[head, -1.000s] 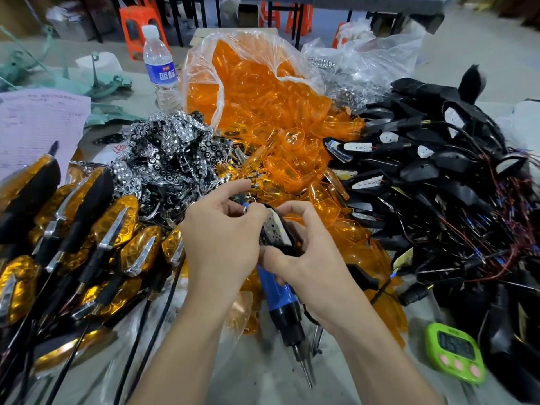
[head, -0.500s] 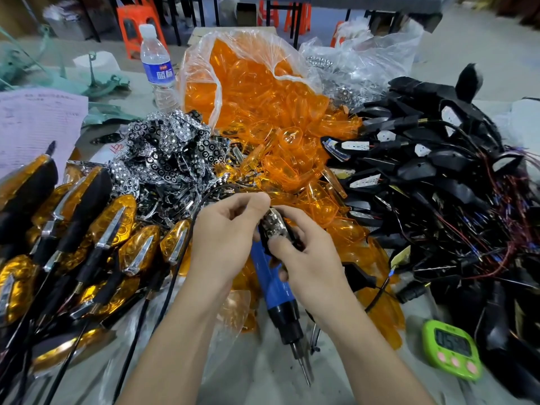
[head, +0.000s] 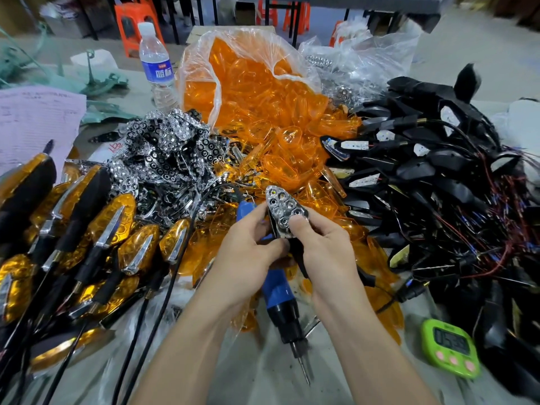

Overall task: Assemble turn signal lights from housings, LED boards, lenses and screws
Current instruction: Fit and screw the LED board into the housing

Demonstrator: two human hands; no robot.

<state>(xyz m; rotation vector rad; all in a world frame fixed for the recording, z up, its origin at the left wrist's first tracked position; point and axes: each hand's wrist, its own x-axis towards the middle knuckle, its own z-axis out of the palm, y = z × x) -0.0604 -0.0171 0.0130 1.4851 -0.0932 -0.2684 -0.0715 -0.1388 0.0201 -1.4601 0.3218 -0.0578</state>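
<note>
My left hand (head: 248, 247) and my right hand (head: 321, 244) together hold one black housing with a chrome reflector (head: 285, 210) set in its face, its holes turned up toward me. The right thumb presses on the reflector's lower edge. A blue electric screwdriver (head: 279, 293) lies on the table under my hands, tip toward me. Behind them spreads a heap of orange lenses (head: 263, 118) spilling from a clear bag. Loose chrome reflectors (head: 166, 153) are piled to the left of it, black wired housings (head: 432, 176) to the right.
Finished orange-and-black lights (head: 87, 238) lie in rows at the left. A green timer (head: 450, 347) sits at the lower right. A water bottle (head: 155, 65) stands at the back, pink papers (head: 32, 124) at far left. A black cable (head: 163, 287) runs past my left forearm.
Both hands lowered toward me with the housing. The piece turned so its chrome reflector now faces up, seated in the housing, where a white board showed a second ago.
</note>
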